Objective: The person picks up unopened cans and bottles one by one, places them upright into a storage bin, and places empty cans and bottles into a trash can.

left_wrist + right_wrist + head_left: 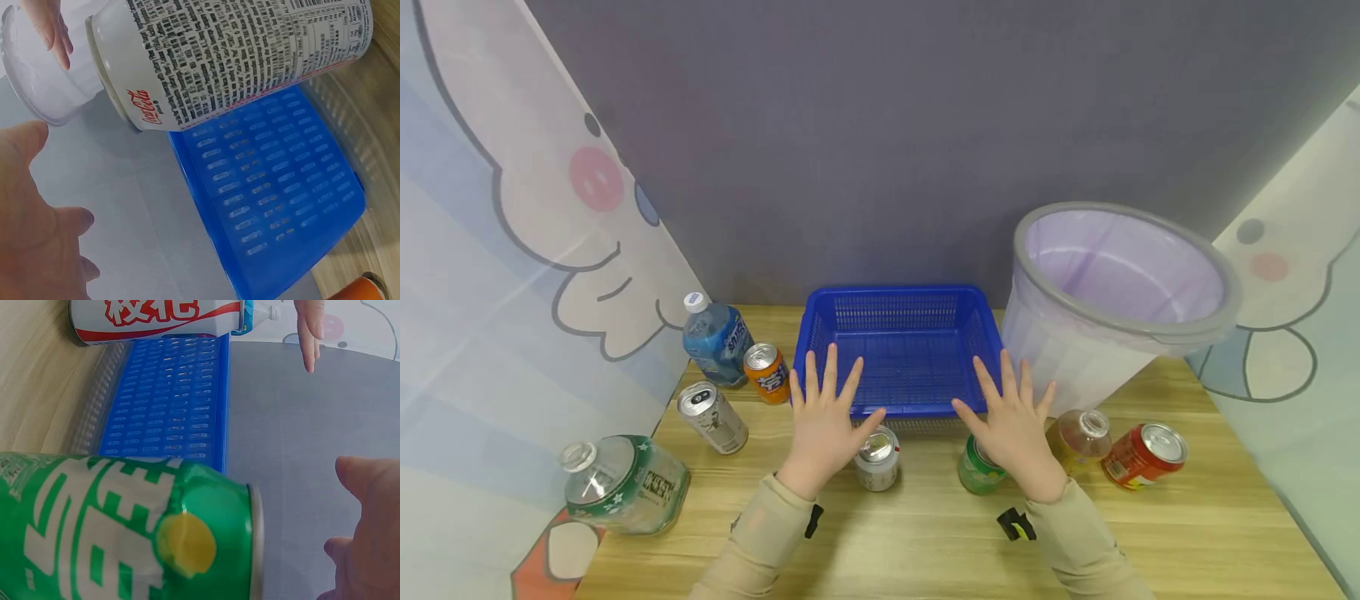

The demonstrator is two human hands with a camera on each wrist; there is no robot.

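Note:
Fingers spread, my left hand point(823, 425) hovers near the front left of the blue basket point(801, 392), holding nothing. Beside its thumb stands a white Coca-Cola can point(877, 468), large in the left wrist view point(250, 56). My right hand point(1017, 429) is spread the same way by the basket's front right corner, also holding nothing. A green soda can point(979, 473) stands just below it, partly covered by the hand in the head view; the right wrist view shows its green side point(125, 531) close up. The basket has nothing in it.
On the left stand a blue-liquid bottle point(715, 342), an orange can point(767, 375), a silver can point(713, 418) and a green-labelled bottle point(628, 483). To the right are a lined bin point(1067, 367), a clear bottle point(1078, 440) and a red can point(1145, 456).

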